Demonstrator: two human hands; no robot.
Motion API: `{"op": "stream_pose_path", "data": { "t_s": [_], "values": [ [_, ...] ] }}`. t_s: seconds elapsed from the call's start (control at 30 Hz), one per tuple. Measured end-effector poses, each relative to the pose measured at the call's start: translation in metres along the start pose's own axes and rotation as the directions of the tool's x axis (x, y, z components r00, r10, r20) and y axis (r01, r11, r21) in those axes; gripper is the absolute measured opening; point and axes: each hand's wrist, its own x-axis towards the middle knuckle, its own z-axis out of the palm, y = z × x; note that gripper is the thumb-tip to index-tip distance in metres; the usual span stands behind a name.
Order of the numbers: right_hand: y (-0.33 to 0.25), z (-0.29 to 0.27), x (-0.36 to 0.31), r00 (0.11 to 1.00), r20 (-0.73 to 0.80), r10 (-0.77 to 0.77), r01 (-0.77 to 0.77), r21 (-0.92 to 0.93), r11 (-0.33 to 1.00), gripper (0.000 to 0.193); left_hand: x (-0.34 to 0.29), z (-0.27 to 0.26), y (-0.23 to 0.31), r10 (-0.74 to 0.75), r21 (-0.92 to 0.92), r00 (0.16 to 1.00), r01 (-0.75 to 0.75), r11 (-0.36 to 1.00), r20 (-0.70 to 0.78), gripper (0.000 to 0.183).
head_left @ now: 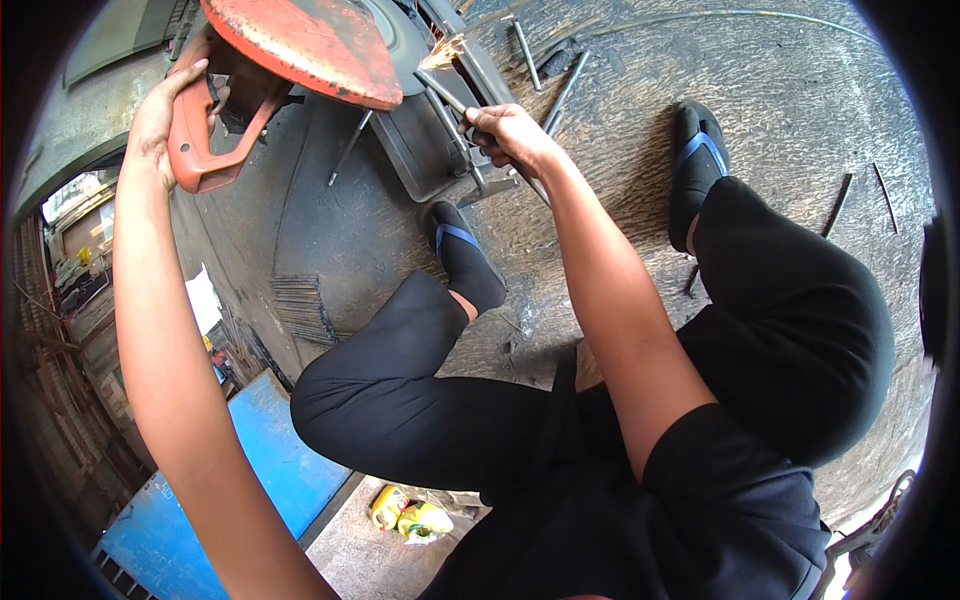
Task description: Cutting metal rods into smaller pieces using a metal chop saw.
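The left hand (pixel 160 130) is wrapped around the handle of the orange cutting saw (pixel 310 50), upper left of the frame. The right hand (pixel 512 138) holds a thin metal rod (pixel 446 93) at top middle. Sparks (pixel 442 52) fly by its end, so this cut seems started, not done. Dark sticks (pixel 300 305) lie left of the middle; I cannot tell if they are cut. Yellow packs (pixel 389 508) sit at bottom; their insides are hidden.
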Motion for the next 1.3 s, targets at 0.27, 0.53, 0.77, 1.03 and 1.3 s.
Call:
{"op": "stream_pose_path", "data": {
  "t_s": [0.27, 0.53, 0.77, 1.03, 1.3],
  "values": [
    [0.006, 0.002, 0.006, 0.996, -0.072, -0.049, 0.04, -0.115, 0.993, 0.027, 0.0, 0.0, -0.002, -0.012, -0.047, 1.0, 0.012, 0.999, -0.01, 0.041],
    [0.014, 0.006, 0.016, 0.939, -0.175, -0.297, 0.19, -0.459, 0.868, 0.031, 0.001, 0.0, -0.001, -0.021, -0.037, 1.0, 0.021, 0.999, -0.003, 0.042],
    [0.012, 0.019, 0.005, 0.849, -0.228, -0.477, 0.198, -0.7, 0.687, 0.028, 0.002, 0.0, -0.001, -0.02, -0.03, 1.0, 0.02, 0.999, -0.014, 0.043],
    [0.018, 0.016, 0.009, 0.779, -0.176, -0.602, 0.216, -0.826, 0.52, 0.027, -0.004, 0.005, 0.001, -0.022, -0.067, 0.999, 0.02, 0.998, -0.024, 0.039],
    [0.009, -0.008, 0.006, 0.995, -0.082, 0.05, -0.037, 0.155, 0.987, 0.038, 0.009, -0.005, -0.004, -0.052, -0.021, 0.998, 0.052, 0.998, 0.018, 0.036]
  ]
}}
